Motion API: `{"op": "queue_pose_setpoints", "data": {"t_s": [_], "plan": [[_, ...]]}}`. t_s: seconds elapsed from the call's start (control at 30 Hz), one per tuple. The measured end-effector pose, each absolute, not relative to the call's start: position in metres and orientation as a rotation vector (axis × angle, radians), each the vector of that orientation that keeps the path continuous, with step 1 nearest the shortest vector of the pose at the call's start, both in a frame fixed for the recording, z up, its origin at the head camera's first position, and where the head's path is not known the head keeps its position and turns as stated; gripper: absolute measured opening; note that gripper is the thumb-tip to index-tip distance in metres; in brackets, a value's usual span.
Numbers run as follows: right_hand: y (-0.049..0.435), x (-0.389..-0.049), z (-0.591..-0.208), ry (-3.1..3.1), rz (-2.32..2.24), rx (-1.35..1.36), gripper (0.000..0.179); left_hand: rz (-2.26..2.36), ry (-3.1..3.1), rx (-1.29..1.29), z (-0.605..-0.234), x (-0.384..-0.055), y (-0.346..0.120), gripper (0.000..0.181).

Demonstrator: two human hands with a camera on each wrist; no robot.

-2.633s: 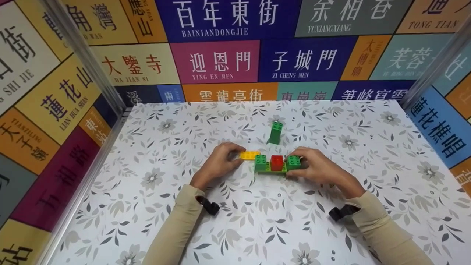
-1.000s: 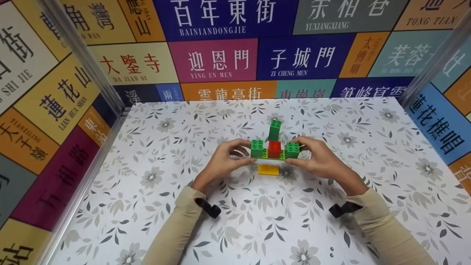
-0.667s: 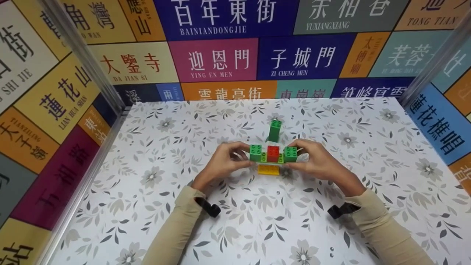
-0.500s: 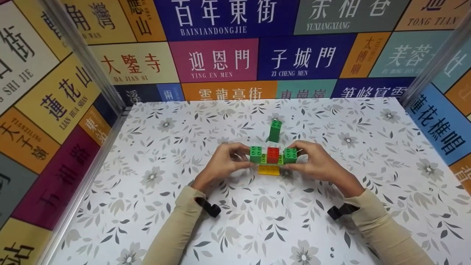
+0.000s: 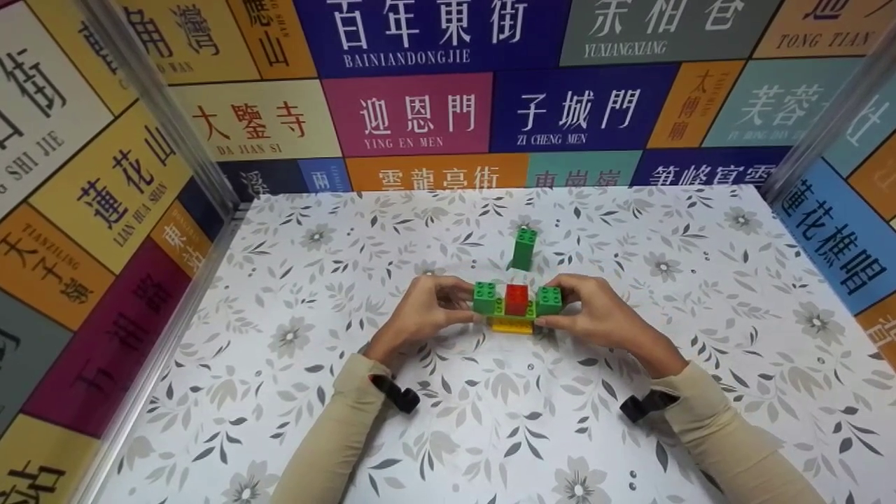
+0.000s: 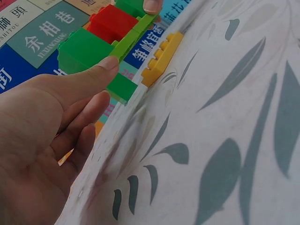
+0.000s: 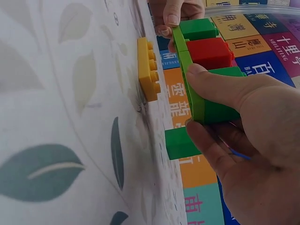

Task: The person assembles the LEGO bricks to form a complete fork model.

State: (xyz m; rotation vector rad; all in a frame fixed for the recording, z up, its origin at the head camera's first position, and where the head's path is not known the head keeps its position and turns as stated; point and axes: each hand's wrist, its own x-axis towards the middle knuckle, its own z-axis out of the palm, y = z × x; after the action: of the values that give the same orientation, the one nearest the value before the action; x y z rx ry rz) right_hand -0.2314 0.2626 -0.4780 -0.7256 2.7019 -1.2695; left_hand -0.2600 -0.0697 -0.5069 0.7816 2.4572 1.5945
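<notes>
A lime green toy building plate carries a red brick between a left green brick and a right green brick. My left hand pinches the left end of this assembly, and my right hand pinches its right end, thumbs on the near side. Under it, a yellow brick lies studs up on the table. Both wrist views show a gap between the plate and the yellow studs. In the head view the assembly partly covers the yellow brick.
Behind the assembly, a tall green brick stack stands upright on the table, which has a leaf-and-flower pattern. Colourful panels with printed characters line the back and sides.
My left hand has let go of the yellow brick, which now lies in the middle, and has taken the assembly's left end. Lately both hands have lowered the assembly nearer, over the yellow brick.
</notes>
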Motion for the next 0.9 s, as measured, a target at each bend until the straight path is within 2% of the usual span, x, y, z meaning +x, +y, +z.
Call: {"op": "queue_pose_setpoints", "data": {"t_s": [0.9], "plan": [[0.2601, -0.2297, -0.4837, 2.691, -1.145, -0.709, 0.041, 1.448, 2.479, 0.756, -0.5137, -0.2587, -0.0663, 0.038]]}}
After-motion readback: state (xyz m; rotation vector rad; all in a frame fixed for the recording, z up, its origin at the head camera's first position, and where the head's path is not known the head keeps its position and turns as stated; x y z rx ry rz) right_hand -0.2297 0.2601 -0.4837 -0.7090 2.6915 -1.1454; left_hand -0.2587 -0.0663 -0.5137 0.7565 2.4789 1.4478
